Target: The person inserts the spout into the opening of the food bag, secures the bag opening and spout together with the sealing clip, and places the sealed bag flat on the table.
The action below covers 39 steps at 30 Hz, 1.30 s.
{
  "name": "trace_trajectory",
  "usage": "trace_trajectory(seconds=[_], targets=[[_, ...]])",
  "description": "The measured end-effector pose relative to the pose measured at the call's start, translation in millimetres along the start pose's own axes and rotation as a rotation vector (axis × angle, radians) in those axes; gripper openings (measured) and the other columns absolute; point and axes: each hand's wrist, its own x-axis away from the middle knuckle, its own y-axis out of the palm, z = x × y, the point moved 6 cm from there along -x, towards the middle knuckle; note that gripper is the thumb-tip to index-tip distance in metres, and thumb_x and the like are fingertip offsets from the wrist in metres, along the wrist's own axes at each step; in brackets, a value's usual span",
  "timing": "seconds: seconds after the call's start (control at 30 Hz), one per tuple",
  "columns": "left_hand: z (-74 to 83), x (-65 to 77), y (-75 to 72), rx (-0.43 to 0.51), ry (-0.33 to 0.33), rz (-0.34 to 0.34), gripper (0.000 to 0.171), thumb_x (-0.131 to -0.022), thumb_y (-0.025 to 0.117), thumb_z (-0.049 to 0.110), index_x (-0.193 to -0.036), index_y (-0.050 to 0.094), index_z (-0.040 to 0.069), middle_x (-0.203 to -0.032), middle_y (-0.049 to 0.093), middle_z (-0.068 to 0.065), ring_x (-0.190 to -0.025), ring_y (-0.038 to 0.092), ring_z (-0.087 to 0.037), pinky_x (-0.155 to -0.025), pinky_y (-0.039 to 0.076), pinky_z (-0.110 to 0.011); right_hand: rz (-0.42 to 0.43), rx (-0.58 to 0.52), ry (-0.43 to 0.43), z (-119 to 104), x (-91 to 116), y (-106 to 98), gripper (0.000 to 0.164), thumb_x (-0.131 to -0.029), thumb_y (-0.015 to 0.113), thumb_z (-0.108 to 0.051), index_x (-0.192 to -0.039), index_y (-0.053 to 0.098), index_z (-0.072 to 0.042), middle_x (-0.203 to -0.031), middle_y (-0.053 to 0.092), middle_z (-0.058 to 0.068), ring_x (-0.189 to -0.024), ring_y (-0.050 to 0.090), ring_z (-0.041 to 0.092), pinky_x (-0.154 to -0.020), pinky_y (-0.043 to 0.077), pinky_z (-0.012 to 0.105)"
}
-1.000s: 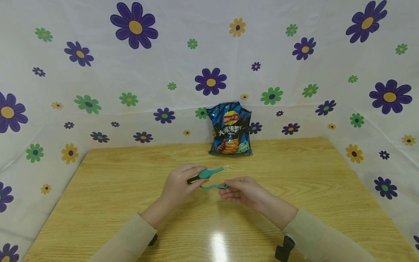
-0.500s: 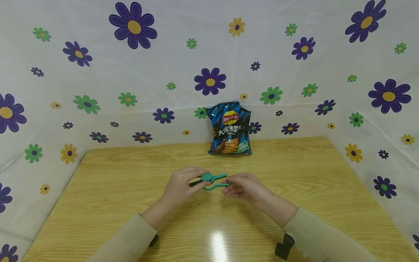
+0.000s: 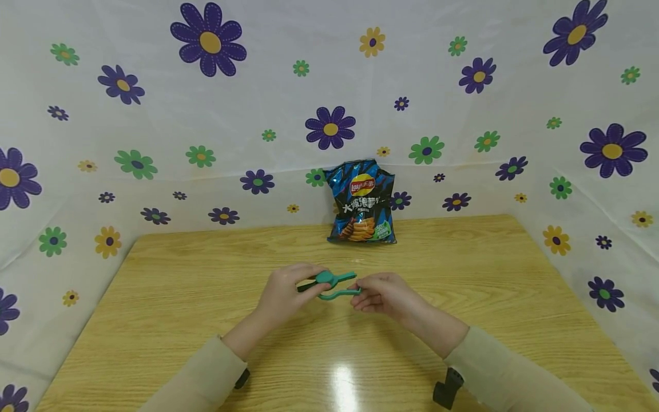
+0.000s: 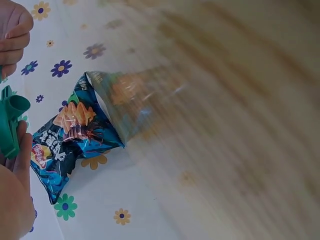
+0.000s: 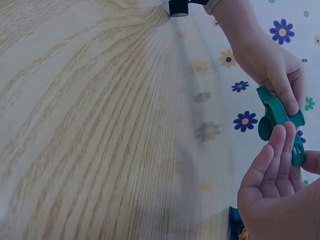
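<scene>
A green bag clip (image 3: 325,278) with two long arms and a round spout-like cup is held over the table in front of me. My left hand (image 3: 284,290) grips its wide end between thumb and fingers; a dark part of it shows there. With thumb and fingertips my right hand (image 3: 385,293) pinches the free end of the nearer arm. The two arms stand apart, with a gap between them. The right wrist view shows the clip (image 5: 274,111) side-on, cup outward. Only its cup end (image 4: 10,120) shows at the edge of the left wrist view.
A blue and black Lay's chip bag (image 3: 362,203) stands upright at the back of the wooden table (image 3: 206,320), against a white flowered cloth (image 3: 257,97). Dark wrist cameras sit under both sleeves. Light glares off the table's near middle.
Both hands have shifted slightly right with the clip, and it has turned a little, its arms closer together than a second ago. Over the last half second almost nothing has moved.
</scene>
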Motion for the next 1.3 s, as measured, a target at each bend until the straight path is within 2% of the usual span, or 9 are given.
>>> trace_trajectory(seconds=[0.17, 0.37, 0.5, 0.6, 0.77, 1.03, 1.17, 1.23, 1.3], targets=[[-4.1, -0.3, 0.6, 0.018, -0.093, -0.005, 0.026, -0.085, 0.091, 0.011, -0.108, 0.082, 0.004, -0.103, 0.083, -0.007, -0.098, 0.08, -0.024, -0.084, 0.067, -0.037, -0.018, -0.013, 0.008, 2.7, 0.2, 1.6, 0.026, -0.107, 0.058, -0.015, -0.109, 0.076, 0.004, -0.078, 0.077, -0.007, -0.073, 0.073, 0.004, -0.078, 0.062, 0.02], [-14.5, -0.8, -0.6, 0.115, -0.262, 0.004, 0.024, -0.085, 0.091, 0.011, -0.107, 0.082, 0.007, -0.109, 0.081, -0.005, -0.106, 0.076, -0.026, -0.092, 0.065, -0.047, -0.031, -0.002, 0.015, 7.6, 0.7, 2.8, 0.028, -0.106, 0.061, -0.013, -0.116, 0.073, 0.01, -0.08, 0.079, -0.007, -0.075, 0.075, 0.003, -0.078, 0.063, 0.019], [-19.8, -0.5, -2.1, 0.17, -0.329, 0.004, 0.023, -0.085, 0.09, 0.01, -0.107, 0.082, 0.004, -0.107, 0.081, -0.008, -0.101, 0.077, -0.027, -0.09, 0.066, -0.049, -0.041, -0.001, 0.022, 10.5, 0.4, 3.8, 0.029, -0.107, 0.06, -0.011, -0.12, 0.071, 0.013, -0.079, 0.079, -0.006, -0.075, 0.076, 0.003, -0.076, 0.062, 0.018], [-22.3, -0.4, -1.6, 0.179, -0.346, -0.005, 0.024, -0.087, 0.089, 0.01, -0.108, 0.081, 0.003, -0.106, 0.081, -0.01, -0.097, 0.079, -0.027, -0.088, 0.067, -0.046, -0.048, 0.006, 0.017, 11.2, 0.5, 4.2, 0.031, -0.107, 0.059, -0.01, -0.123, 0.068, 0.016, -0.078, 0.079, -0.007, -0.074, 0.076, 0.003, -0.076, 0.063, 0.018], [-22.6, -0.5, -0.5, 0.143, -0.334, 0.0, 0.023, -0.088, 0.088, 0.012, -0.108, 0.082, 0.002, -0.103, 0.082, -0.012, -0.092, 0.081, -0.028, -0.084, 0.068, -0.04, -0.057, 0.016, 0.001, 11.7, 0.8, 4.1, 0.032, -0.107, 0.059, -0.009, -0.123, 0.068, 0.017, -0.078, 0.079, -0.007, -0.075, 0.076, 0.003, -0.076, 0.063, 0.019], [-22.6, -1.3, 1.1, 0.138, -0.352, -0.012, 0.018, -0.092, 0.085, 0.013, -0.107, 0.082, 0.004, -0.097, 0.083, -0.009, -0.087, 0.081, -0.023, -0.08, 0.068, -0.031, -0.064, 0.038, -0.023, 10.9, 1.8, 4.8, 0.03, -0.107, 0.06, -0.008, -0.121, 0.069, 0.017, -0.078, 0.079, -0.007, -0.076, 0.076, 0.004, -0.077, 0.063, 0.019], [-30.7, 1.6, 1.0, 0.214, -0.472, 0.023, 0.02, -0.092, 0.085, 0.015, -0.109, 0.083, 0.005, -0.1, 0.083, -0.01, -0.091, 0.081, -0.025, -0.081, 0.067, -0.03, -0.059, 0.081, -0.05, 9.1, 2.9, 6.0, 0.029, -0.106, 0.061, -0.008, -0.118, 0.07, 0.018, -0.078, 0.079, -0.007, -0.076, 0.075, 0.004, -0.079, 0.064, 0.022], [-36.3, 4.4, -0.6, 0.242, -0.55, 0.063, 0.021, -0.091, 0.087, 0.016, -0.108, 0.083, 0.006, -0.103, 0.083, -0.009, -0.095, 0.08, -0.026, -0.084, 0.067, -0.033, -0.056, 0.098, -0.058, 8.9, 3.2, 6.8, 0.029, -0.106, 0.062, -0.008, -0.117, 0.07, 0.018, -0.078, 0.078, -0.007, -0.075, 0.075, 0.004, -0.079, 0.064, 0.022], [-40.0, 6.5, -3.0, 0.255, -0.595, 0.104, 0.022, -0.088, 0.089, 0.017, -0.107, 0.083, 0.007, -0.105, 0.082, -0.009, -0.099, 0.079, -0.027, -0.087, 0.067, -0.04, -0.053, 0.107, -0.062, 9.0, 3.6, 7.5, 0.028, -0.105, 0.063, -0.007, -0.115, 0.071, 0.018, -0.078, 0.078, -0.007, -0.075, 0.074, 0.004, -0.078, 0.064, 0.022]])
